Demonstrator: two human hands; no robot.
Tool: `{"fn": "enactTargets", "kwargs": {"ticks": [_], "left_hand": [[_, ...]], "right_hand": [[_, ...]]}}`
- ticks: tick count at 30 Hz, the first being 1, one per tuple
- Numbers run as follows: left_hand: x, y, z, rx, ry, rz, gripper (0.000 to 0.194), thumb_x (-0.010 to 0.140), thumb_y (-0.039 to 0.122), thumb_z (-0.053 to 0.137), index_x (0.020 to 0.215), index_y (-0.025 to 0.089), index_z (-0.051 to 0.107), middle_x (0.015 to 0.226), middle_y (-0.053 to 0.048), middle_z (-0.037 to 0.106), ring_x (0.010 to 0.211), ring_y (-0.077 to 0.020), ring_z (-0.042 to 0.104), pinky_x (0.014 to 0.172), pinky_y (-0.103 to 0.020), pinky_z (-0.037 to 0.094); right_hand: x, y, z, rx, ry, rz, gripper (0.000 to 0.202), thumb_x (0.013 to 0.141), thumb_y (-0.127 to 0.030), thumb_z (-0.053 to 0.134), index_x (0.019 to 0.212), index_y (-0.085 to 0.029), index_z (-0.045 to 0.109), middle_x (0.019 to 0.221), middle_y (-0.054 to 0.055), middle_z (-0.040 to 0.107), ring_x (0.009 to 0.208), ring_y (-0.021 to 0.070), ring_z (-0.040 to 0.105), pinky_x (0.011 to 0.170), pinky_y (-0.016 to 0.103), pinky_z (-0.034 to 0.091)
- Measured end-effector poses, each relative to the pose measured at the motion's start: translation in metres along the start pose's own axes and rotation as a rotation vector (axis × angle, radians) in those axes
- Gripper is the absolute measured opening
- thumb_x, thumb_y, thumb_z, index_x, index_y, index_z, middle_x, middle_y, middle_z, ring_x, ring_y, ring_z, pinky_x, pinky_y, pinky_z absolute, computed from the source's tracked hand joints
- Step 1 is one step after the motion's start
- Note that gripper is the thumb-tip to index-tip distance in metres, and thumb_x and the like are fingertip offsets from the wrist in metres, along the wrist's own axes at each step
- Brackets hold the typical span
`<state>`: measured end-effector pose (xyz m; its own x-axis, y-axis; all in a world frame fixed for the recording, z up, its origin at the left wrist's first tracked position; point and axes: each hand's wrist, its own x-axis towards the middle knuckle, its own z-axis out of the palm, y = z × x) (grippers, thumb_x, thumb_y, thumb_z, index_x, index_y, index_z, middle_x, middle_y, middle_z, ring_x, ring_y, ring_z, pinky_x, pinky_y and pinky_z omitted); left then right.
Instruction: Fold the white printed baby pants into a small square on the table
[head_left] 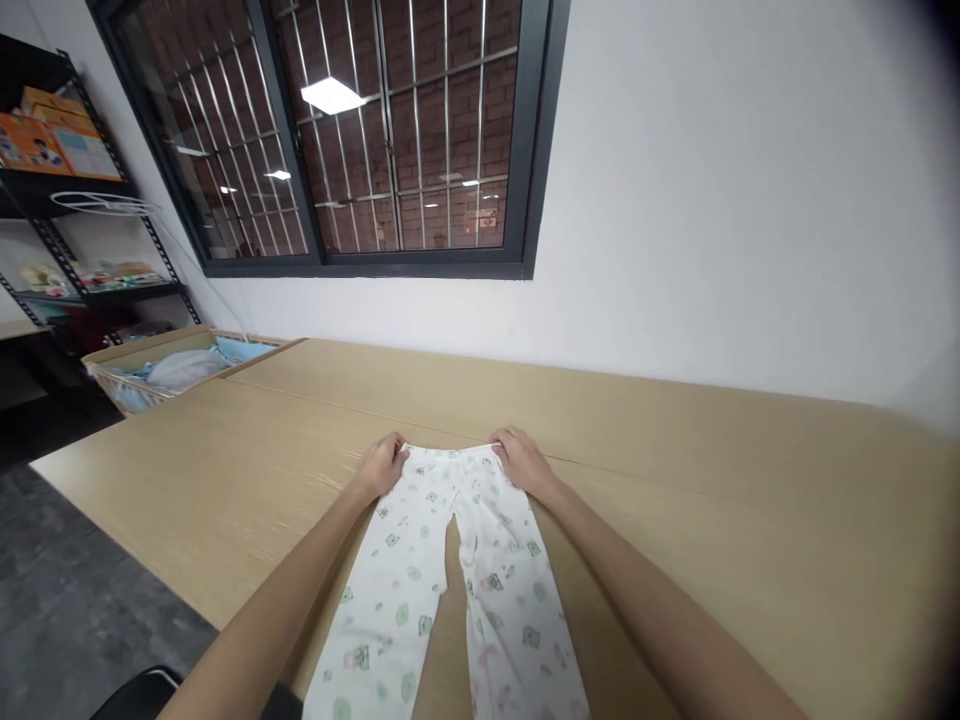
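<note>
A pair of white pants (409, 570) with a green and pink print lies on the wooden table, its waistband toward the wall and its legs spread toward me. My left hand (384, 465) is closed on the left corner of the waistband. At the opposite corner, my right hand (523, 461) grips the waistband with its fingers bent over the edge. The waistband runs nearly straight between both hands. The right pant leg shows some creases, and the lower ends of both legs run out of view at the bottom.
The light wooden table (247, 470) reaches to the white wall, below a barred window (405, 130). At its far left stands a wooden crib (202, 345) with cloth inside. Black shelving (97, 190) holds boxes behind it. Part of a black chair (142, 692) shows at the lower left.
</note>
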<state>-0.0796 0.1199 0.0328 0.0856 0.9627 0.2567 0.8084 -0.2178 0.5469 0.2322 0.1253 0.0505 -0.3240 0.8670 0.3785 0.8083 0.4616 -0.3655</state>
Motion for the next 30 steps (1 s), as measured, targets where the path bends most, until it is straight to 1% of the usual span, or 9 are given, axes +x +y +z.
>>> {"fn": "enactTargets", "kwargs": {"ticks": [9, 12, 15, 18, 20, 23, 26, 28, 30], "left_hand": [[0.032, 0.012, 0.008, 0.168, 0.030, -0.102, 0.031, 0.097, 0.040, 0.062, 0.116, 0.016, 0.063, 0.119, -0.008, 0.065, 0.107, -0.0223, 0.064, 0.094, -0.046, 0.054], [0.032, 0.028, 0.004, 0.202, 0.055, -0.147, 0.031, 0.096, 0.039, 0.064, 0.117, 0.017, 0.063, 0.122, -0.008, 0.064, 0.110, -0.0236, 0.063, 0.097, -0.048, 0.053], [0.017, 0.059, -0.002, 0.207, 0.091, -0.139, 0.028, 0.097, 0.030, 0.059, 0.120, 0.015, 0.060, 0.127, -0.012, 0.060, 0.120, -0.0267, 0.057, 0.103, -0.050, 0.047], [-0.028, 0.109, -0.003, 0.150, 0.029, -0.011, 0.019, 0.098, 0.023, 0.051, 0.113, 0.015, 0.060, 0.119, -0.013, 0.064, 0.117, -0.0238, 0.058, 0.101, -0.039, 0.046], [-0.077, 0.145, 0.003, 0.088, -0.085, 0.089, 0.015, 0.098, 0.033, 0.052, 0.095, 0.022, 0.062, 0.097, -0.003, 0.069, 0.091, -0.0170, 0.065, 0.081, -0.029, 0.051], [-0.157, 0.181, 0.031, 0.045, -0.291, 0.207, 0.025, 0.089, 0.047, 0.062, 0.079, 0.024, 0.060, 0.077, 0.000, 0.068, 0.072, -0.0189, 0.064, 0.061, -0.030, 0.047], [-0.211, 0.186, 0.081, 0.175, -0.316, 0.378, 0.040, 0.070, 0.061, 0.076, 0.073, 0.023, 0.063, 0.065, -0.004, 0.067, 0.068, -0.0272, 0.067, 0.058, -0.035, 0.047], [-0.227, 0.177, 0.113, 0.247, -0.205, 0.480, 0.037, 0.073, 0.055, 0.074, 0.083, 0.020, 0.069, 0.062, -0.007, 0.067, 0.062, -0.0283, 0.067, 0.057, -0.037, 0.047], [-0.233, 0.167, 0.132, 0.267, -0.085, 0.548, 0.038, 0.076, 0.050, 0.071, 0.094, 0.017, 0.070, 0.064, -0.008, 0.068, 0.060, -0.0276, 0.067, 0.056, -0.037, 0.047]], "right_hand": [[0.016, 0.017, 0.017, -0.046, 0.023, 0.079, 0.028, 0.104, -0.018, 0.042, 0.107, -0.017, 0.070, 0.112, 0.012, 0.066, 0.110, 0.0249, 0.057, 0.093, 0.037, 0.037], [0.018, 0.022, 0.020, -0.045, 0.028, 0.104, 0.032, 0.104, -0.019, 0.040, 0.107, -0.019, 0.071, 0.111, 0.011, 0.065, 0.111, 0.0242, 0.057, 0.094, 0.037, 0.036], [0.018, 0.025, 0.023, -0.042, 0.033, 0.133, 0.031, 0.103, -0.018, 0.040, 0.110, -0.019, 0.071, 0.113, 0.012, 0.064, 0.111, 0.0240, 0.057, 0.095, 0.037, 0.036], [0.018, 0.027, 0.025, -0.046, 0.040, 0.158, 0.029, 0.102, -0.019, 0.041, 0.113, -0.018, 0.069, 0.116, 0.012, 0.064, 0.113, 0.0246, 0.057, 0.096, 0.037, 0.036], [0.018, 0.027, 0.027, -0.053, 0.043, 0.172, 0.028, 0.103, -0.021, 0.043, 0.114, -0.018, 0.068, 0.118, 0.013, 0.064, 0.114, 0.0251, 0.056, 0.097, 0.037, 0.036], [0.019, 0.027, 0.029, -0.062, 0.042, 0.186, 0.026, 0.103, -0.023, 0.043, 0.113, -0.018, 0.067, 0.118, 0.013, 0.064, 0.115, 0.0249, 0.056, 0.097, 0.036, 0.036], [0.019, 0.027, 0.030, -0.069, 0.037, 0.192, 0.026, 0.104, -0.023, 0.043, 0.111, -0.019, 0.067, 0.116, 0.012, 0.065, 0.113, 0.0243, 0.056, 0.097, 0.036, 0.035], [0.020, 0.026, 0.029, -0.074, 0.038, 0.194, 0.026, 0.103, -0.023, 0.043, 0.110, -0.019, 0.068, 0.115, 0.012, 0.065, 0.113, 0.0246, 0.056, 0.097, 0.036, 0.035], [0.019, 0.025, 0.028, -0.078, 0.044, 0.195, 0.026, 0.103, -0.024, 0.043, 0.108, -0.018, 0.068, 0.114, 0.012, 0.065, 0.113, 0.0254, 0.056, 0.096, 0.037, 0.035]]}}
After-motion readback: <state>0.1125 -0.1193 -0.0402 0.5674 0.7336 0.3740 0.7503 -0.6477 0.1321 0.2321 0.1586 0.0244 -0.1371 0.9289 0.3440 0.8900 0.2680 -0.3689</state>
